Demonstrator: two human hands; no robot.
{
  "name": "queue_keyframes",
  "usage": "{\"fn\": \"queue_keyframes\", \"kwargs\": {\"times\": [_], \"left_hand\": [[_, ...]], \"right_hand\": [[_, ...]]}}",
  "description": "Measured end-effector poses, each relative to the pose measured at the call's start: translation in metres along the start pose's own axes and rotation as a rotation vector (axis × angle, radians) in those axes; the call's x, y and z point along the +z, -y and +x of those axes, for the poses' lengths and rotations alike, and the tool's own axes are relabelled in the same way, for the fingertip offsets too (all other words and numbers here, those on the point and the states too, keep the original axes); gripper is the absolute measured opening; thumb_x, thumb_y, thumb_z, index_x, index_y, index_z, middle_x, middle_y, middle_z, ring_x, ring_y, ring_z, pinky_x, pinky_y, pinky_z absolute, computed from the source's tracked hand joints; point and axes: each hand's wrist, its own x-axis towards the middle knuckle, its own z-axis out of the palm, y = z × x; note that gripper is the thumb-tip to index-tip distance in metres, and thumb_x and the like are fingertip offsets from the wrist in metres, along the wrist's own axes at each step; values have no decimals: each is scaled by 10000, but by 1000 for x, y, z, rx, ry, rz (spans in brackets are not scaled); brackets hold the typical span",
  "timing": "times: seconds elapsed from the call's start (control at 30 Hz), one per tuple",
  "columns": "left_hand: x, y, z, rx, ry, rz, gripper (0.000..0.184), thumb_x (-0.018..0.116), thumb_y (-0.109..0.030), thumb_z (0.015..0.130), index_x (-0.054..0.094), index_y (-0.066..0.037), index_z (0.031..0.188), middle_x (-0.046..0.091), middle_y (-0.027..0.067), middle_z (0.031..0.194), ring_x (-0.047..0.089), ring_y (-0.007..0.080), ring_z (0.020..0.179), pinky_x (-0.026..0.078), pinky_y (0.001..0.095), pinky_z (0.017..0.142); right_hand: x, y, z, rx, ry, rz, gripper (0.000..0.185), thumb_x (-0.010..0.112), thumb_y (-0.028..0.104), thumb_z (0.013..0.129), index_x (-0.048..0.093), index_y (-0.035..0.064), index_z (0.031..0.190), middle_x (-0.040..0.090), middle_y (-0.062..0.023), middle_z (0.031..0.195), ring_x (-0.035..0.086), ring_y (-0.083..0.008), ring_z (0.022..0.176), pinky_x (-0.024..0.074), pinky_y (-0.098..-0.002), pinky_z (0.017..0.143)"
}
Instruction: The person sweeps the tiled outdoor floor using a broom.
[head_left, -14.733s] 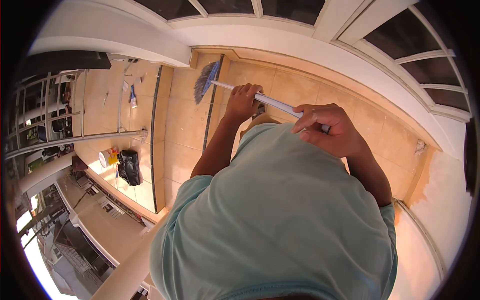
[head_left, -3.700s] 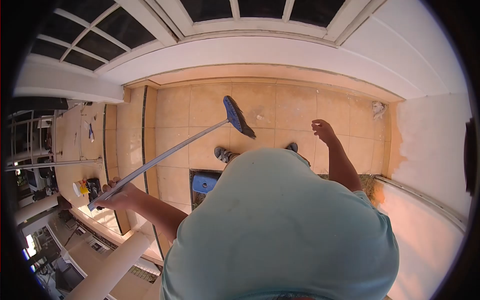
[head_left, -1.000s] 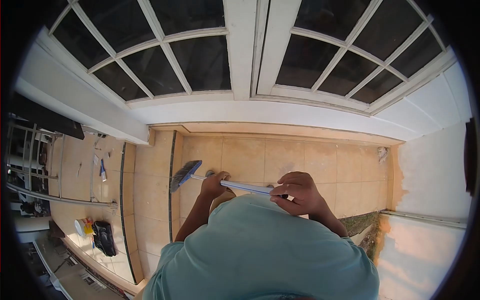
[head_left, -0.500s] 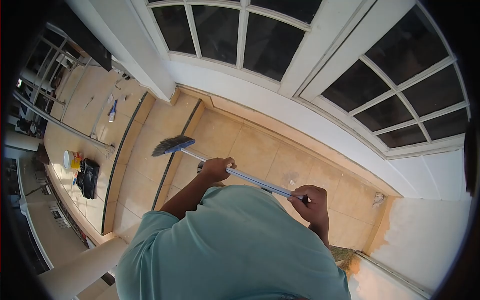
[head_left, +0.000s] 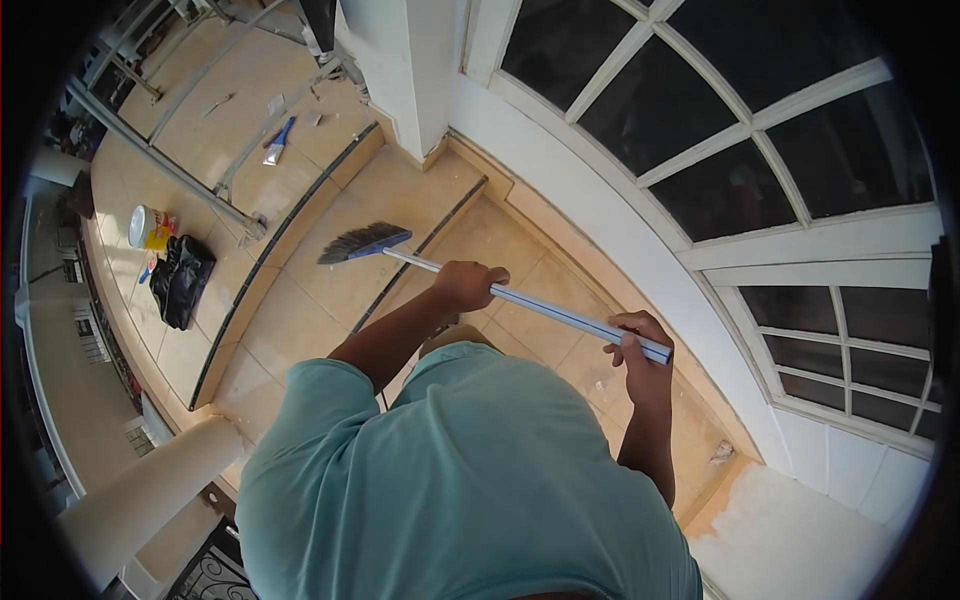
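A broom with a blue head and dark bristles (head_left: pixel 365 243) is held across the front of my body, its pale striped handle (head_left: pixel 560 314) slanting down to the right. My left hand (head_left: pixel 470 287) is wrapped round the handle nearer the broom head. Near the handle's far end, the fingers and thumb of my right hand (head_left: pixel 640 346) grip it. The bristles point left, over the tiled step (head_left: pixel 325 262); whether they touch it I cannot tell.
On the upper tiled level lie a brush with a blue handle (head_left: pixel 279 141), a white and yellow bucket (head_left: pixel 150 228) and a black bag (head_left: pixel 182 282). Metal railing (head_left: pixel 165 165) stands at the upper left. A round column (head_left: pixel 150 500) rises at lower left, paned doors (head_left: pixel 700 120) at right.
The view has turned towards the steps on the left. Both hands remain on the handle, and the broom head has shifted from the dark step edge onto the step's tiles.
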Motion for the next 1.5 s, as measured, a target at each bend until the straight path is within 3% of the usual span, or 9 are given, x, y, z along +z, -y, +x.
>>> {"fn": "queue_keyframes", "kwargs": {"times": [0.1, 0.3, 0.43, 0.57, 0.73, 1.0, 1.17, 1.37, 1.5], "left_hand": [[-6, 41, 11, -26, -79, -4, 186, 607, -178, 836, 633, -241, 1009, 692, 65, 796, 692, 314, 777, 530, 473, 646], [30, 120, 29, -301, -203, -68, 180, 618, -293, 893, 703, -212, 1029, 697, 50, 1000, 673, 273, 1008, 565, 451, 780], [56, 75, 30, -329, -199, -213, 208, 635, -341, 890, 725, -213, 1026, 686, 45, 1055, 623, 259, 1118, 552, 443, 865], [78, 16, 43, -269, -78, -286, 169, 651, -297, 861, 719, -257, 1010, 690, 30, 1051, 622, 246, 1108, 512, 477, 955], [110, -47, 43, -48, -161, -42, 186, 629, -220, 817, 705, -304, 964, 706, -51, 851, 653, 220, 1025, 315, 665, 1086], [152, -159, 35, 104, -191, 96, 197, 650, -326, 869, 713, -302, 1054, 727, 14, 864, 656, 236, 1013, 334, 618, 1086], [180, -219, 34, 128, -160, 193, 252, 660, -400, 887, 703, -311, 1119, 728, 45, 852, 647, 226, 1005, 380, 568, 1008], [173, -227, 12, 10, -104, 240, 291, 646, -459, 895, 704, -299, 1131, 748, 14, 884, 664, 220, 976, 406, 489, 817], [157, -208, 8, -60, -116, 223, 317, 636, -481, 898, 698, -291, 1145, 751, 26, 906, 698, 234, 915, 426, 483, 811]], "right_hand": [[23, 8, 16, 123, 129, -92, 121, 653, 45, 923, 723, -25, 993, 615, -53, 747, 545, -111, 668, 446, -251, 615], [97, -10, 41, 54, 478, -454, 300, 723, 133, 868, 714, 23, 1147, 622, -129, 737, 579, -205, 635, 465, -314, 624], [76, -15, 27, -29, 464, -583, 295, 747, 204, 851, 737, 91, 1123, 584, -69, 654, 553, -214, 540, 454, -332, 535], [14, -5, 1, -78, 422, -581, 306, 762, 94, 787, 738, 55, 1090, 573, -83, 631, 534, -202, 517, 436, -318, 516], [-40, 5, -33, -158, 407, -608, 287, 768, 93, 776, 745, 50, 1059, 536, -68, 592, 508, -200, 500, 407, -315, 497], [-154, -6, -104, -291, 410, -565, 391, 864, 235, 663, 747, 62, 993, 494, -58, 601, 471, -204, 521, 366, -331, 502], [-204, -30, -149, -204, 174, -323, 211, 816, 152, 722, 740, 57, 895, 614, -97, 852, 623, -244, 727, 516, -331, 640], [-223, -31, -154, -155, 341, -341, 98, 769, 122, 781, 729, 87, 864, 696, -80, 972, 701, -237, 831, 563, -332, 704], [-214, -32, -141, -205, 358, -357, 86, 764, 128, 798, 727, 94, 867, 705, -65, 971, 706, -217, 827, 567, -325, 704]]}}
